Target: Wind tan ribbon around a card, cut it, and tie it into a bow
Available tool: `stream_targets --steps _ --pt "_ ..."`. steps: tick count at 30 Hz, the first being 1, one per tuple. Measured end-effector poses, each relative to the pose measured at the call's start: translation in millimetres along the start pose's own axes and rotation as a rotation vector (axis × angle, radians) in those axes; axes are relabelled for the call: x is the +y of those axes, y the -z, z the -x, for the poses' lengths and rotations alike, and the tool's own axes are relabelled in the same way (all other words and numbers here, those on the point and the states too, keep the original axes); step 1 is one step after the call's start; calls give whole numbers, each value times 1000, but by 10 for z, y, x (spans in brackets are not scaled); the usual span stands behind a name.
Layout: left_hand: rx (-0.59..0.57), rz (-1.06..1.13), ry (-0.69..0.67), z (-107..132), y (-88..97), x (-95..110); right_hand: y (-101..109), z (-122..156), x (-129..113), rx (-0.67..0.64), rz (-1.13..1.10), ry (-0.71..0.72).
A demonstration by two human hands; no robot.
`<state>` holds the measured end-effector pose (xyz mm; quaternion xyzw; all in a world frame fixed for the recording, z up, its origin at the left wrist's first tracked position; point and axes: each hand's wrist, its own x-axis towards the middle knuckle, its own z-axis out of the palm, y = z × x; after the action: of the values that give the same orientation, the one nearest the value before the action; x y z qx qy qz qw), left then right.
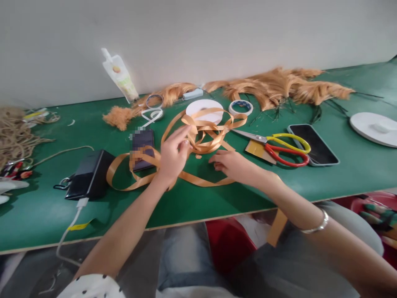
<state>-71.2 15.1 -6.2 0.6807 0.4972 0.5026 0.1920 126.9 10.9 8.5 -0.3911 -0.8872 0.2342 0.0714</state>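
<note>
A tangle of shiny orange-tan ribbon (pixel 211 145) lies in loops on the green table. My left hand (pixel 175 155) is at the left side of the tangle, its thumb and forefinger closed on a stretch of ribbon. To the right, my right hand (pixel 231 163) hovers by the ribbon with its fingers curled in; what they hold, if anything, is hidden. Ribbon strands pass behind and below it. A white disc-shaped spool (pixel 204 108) lies just behind the loops. Scissors (pixel 283 147) with yellow and red handles rest right of my right hand, blades pointing left.
Bundles of tan fibre (pixel 273 87) line the wall. Tape rolls (pixel 240 108), a phone (pixel 316 145) and another white spool (pixel 374 129) lie around. At left stand a black power bank (pixel 89 176) with a white cable and piled cord (pixel 18 138). A pouch (pixel 120 76) leans on the wall.
</note>
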Motion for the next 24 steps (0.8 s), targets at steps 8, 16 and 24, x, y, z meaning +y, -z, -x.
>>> stream_targets --steps 8,16,24 --pt "-18 -3 10 12 -9 62 -58 -466 -207 -13 155 -20" --pt "24 39 -10 -4 46 53 27 -468 -241 -17 164 -49" --pt "-32 453 386 -49 54 199 792 -22 732 707 259 -645"
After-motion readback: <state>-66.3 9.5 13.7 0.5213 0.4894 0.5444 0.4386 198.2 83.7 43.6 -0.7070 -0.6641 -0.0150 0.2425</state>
